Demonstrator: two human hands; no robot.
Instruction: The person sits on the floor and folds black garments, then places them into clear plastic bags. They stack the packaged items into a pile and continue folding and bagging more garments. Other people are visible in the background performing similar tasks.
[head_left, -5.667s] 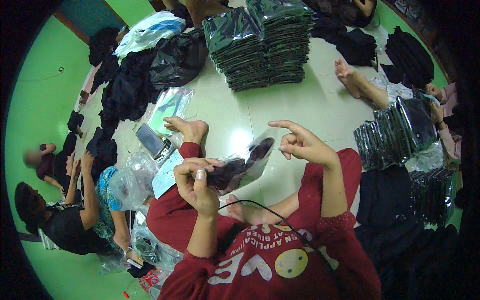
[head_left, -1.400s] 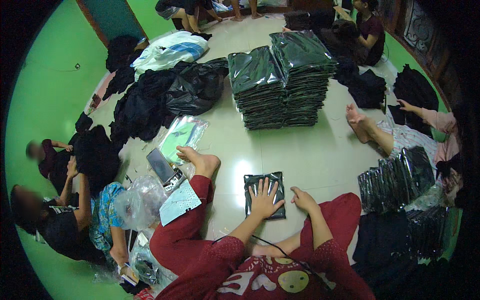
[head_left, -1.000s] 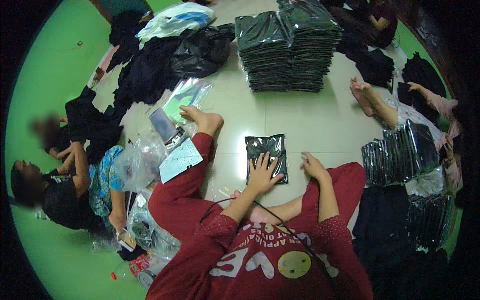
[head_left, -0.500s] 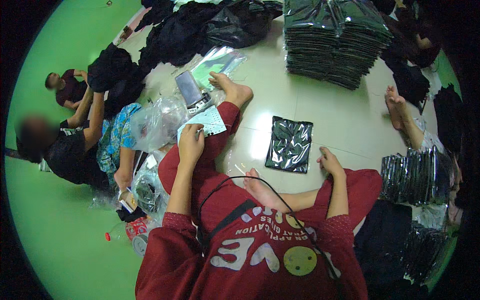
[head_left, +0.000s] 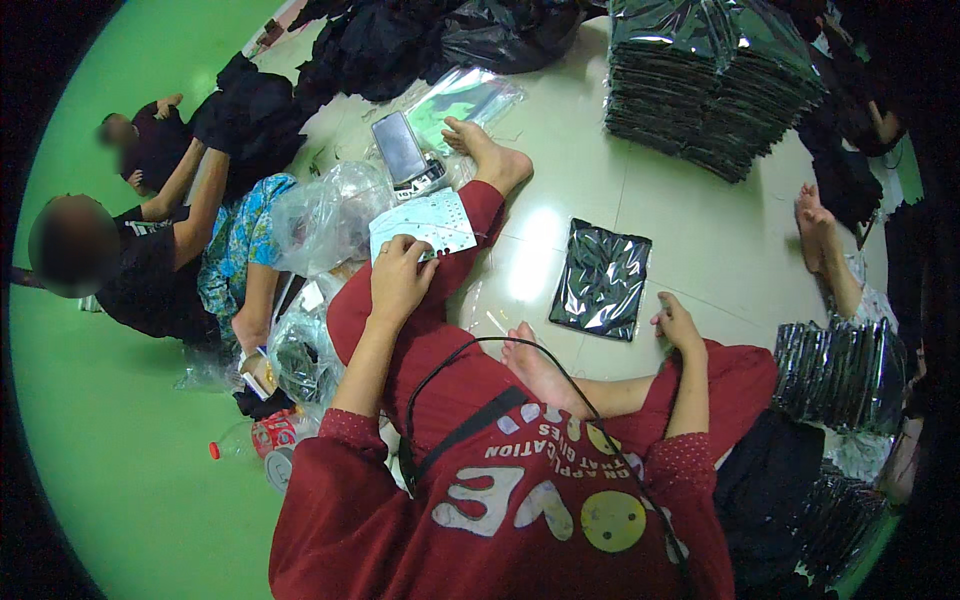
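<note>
A pale blue sheet (head_left: pixel 430 222) with rows of small dark dots, like a sticker sheet, lies across my bent left leg. My left hand (head_left: pixel 403 277) has its fingers bent over the sheet's near edge, closed on it. Whether a small piece is between the fingertips cannot be made out. On the floor in front of me lies a folded black garment in a shiny clear bag (head_left: pixel 602 280), flat and slightly turned. Just to the right of its near corner, my right hand (head_left: pixel 680 324) hovers apart from it, forefinger out and the other fingers loosely bent, holding nothing I can see.
A tall stack of bagged black garments (head_left: pixel 710 90) stands far right, with more bagged stacks (head_left: pixel 838 372) at my right. A phone (head_left: pixel 398 148), crumpled clear plastic (head_left: pixel 335 220) and a bottle (head_left: pixel 255 435) lie left. A co-worker (head_left: pixel 150 270) sits left; another person's foot (head_left: pixel 815 225) shows right.
My left hand has shifted over the sheet, its fingers now further onto the near edge. The whole view has swung slightly, moving things to the right. The bagged garment stays on the floor.
</note>
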